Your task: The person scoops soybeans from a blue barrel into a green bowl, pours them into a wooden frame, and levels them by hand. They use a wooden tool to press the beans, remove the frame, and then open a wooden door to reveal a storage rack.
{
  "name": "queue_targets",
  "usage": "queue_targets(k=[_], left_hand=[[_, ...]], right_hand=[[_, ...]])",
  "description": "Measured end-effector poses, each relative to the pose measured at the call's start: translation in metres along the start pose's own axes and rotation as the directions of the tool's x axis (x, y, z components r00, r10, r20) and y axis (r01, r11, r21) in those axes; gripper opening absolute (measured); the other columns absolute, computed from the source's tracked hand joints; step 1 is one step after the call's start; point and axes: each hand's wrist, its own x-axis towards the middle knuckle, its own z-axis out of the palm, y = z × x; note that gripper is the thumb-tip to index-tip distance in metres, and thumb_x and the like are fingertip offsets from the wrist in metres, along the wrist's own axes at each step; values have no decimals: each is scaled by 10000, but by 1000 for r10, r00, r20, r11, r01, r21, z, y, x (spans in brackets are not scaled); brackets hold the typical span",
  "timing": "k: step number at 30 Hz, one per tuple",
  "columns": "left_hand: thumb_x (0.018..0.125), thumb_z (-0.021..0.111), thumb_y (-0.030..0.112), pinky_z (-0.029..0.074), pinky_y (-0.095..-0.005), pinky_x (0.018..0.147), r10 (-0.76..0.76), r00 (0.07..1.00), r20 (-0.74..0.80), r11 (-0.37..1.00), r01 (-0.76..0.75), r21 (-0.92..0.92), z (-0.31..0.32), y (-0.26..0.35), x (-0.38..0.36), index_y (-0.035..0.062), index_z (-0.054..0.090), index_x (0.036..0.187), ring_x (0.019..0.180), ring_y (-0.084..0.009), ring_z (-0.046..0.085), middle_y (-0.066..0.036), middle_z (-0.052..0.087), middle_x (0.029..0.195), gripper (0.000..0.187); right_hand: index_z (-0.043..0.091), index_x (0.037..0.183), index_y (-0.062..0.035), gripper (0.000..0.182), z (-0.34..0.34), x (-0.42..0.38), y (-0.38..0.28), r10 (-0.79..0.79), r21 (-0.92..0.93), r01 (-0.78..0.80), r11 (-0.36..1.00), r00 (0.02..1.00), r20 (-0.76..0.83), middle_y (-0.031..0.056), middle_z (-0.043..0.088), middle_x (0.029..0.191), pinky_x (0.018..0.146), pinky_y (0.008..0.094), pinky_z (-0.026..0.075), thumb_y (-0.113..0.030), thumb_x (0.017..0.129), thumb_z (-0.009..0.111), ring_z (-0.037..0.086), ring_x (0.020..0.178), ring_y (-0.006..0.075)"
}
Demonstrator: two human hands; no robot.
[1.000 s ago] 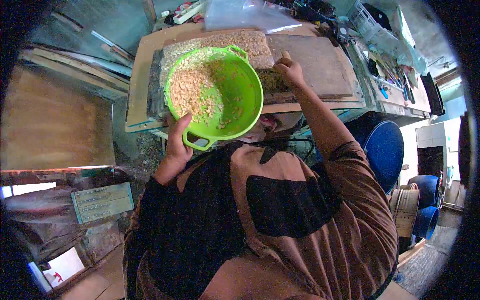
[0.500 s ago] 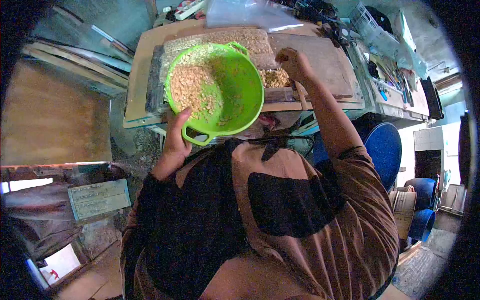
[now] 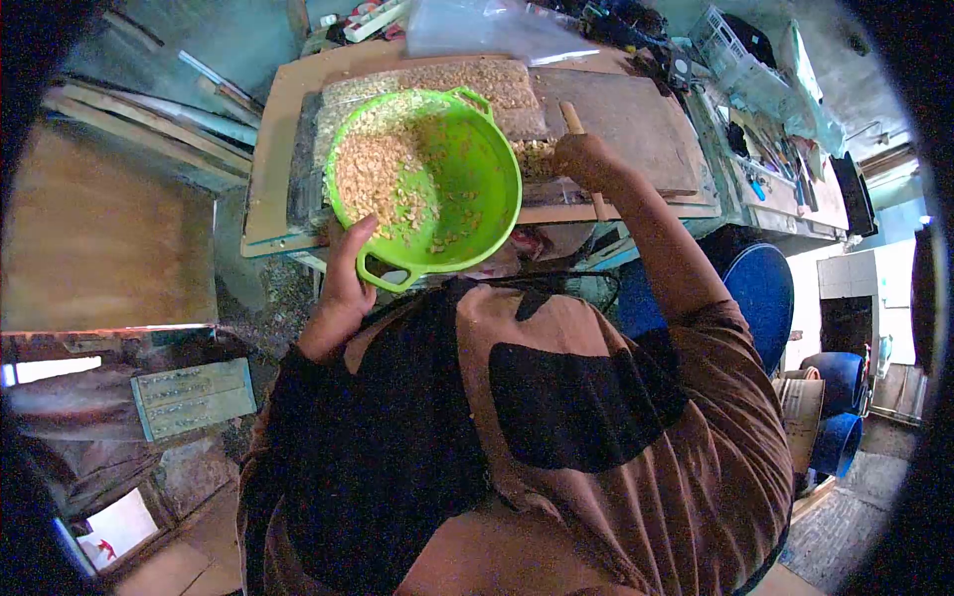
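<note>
A green plastic bowl (image 3: 472, 189) with two loop handles is tilted over the front of the table, pale crumbly flakes (image 3: 383, 174) gathered on its left side. My left hand (image 3: 348, 273) grips the near left rim, thumb over the edge and fingers hidden beneath. To the right of the bowl, my right hand (image 3: 588, 161) is closed around a wooden stick (image 3: 571, 119), whose ends show above and below the fist. Beside that hand lies a strip of darker crumbs (image 3: 535, 157). Behind the bowl, a flat layer of pale crumbs (image 3: 477, 74) covers part of a board.
A brown board (image 3: 636, 119) lies on the table's right side. Clear plastic sheeting (image 3: 497, 35) is at the back. Tools (image 3: 770, 169) and a white crate (image 3: 735, 50) occupy the right bench. A blue barrel (image 3: 760, 303) stands beside my right arm.
My right hand has come down and towards me from above the crumbs, and is now closed over the wooden stick. The bowl and my left hand have hardly moved.
</note>
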Motion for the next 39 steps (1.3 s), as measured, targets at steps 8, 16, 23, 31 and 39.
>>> queue_targets(k=[8,16,23,31,39], left_hand=[[675,565,59,312,-357,905,368,836,407,519,-548,655,-25,-7,6,-14,359,1159,1056,-271,411,-176,431,1121,531],[725,544,184,395,-319,817,177,982,63,938,-188,291,-25,-29,2,68,467,1067,958,-200,484,-101,481,1060,369],[712,564,237,446,-323,754,-201,975,-96,979,202,-3,-8,-12,14,48,452,1066,863,-208,544,-107,532,973,417],[738,497,277,454,-366,738,455,853,258,590,-505,630,-16,8,9,74,460,1053,863,-247,541,-111,539,911,377],[712,438,409,227,-591,863,-372,924,-88,798,270,-539,-73,81,105,111,395,1118,1068,-362,375,-142,410,1149,505]], right_hand=[[592,735,-63,91,18,-5,18,331,346,-309,886,943,-6,119,588,738,593,348,461,-107,678,536,576,663,281],[588,791,-55,131,20,2,18,376,565,-191,802,898,-229,146,578,710,586,348,452,-121,721,498,573,644,259],[587,804,-44,121,-108,-1,-58,236,622,149,769,838,-492,111,595,737,623,295,454,-129,718,576,566,646,187],[580,936,-80,180,-77,44,-143,-145,495,333,803,913,-380,93,593,892,654,286,461,-126,766,543,569,753,160],[547,973,-55,278,-66,-32,-31,581,480,-359,801,660,-476,150,587,824,649,307,446,-208,741,555,575,752,233]])
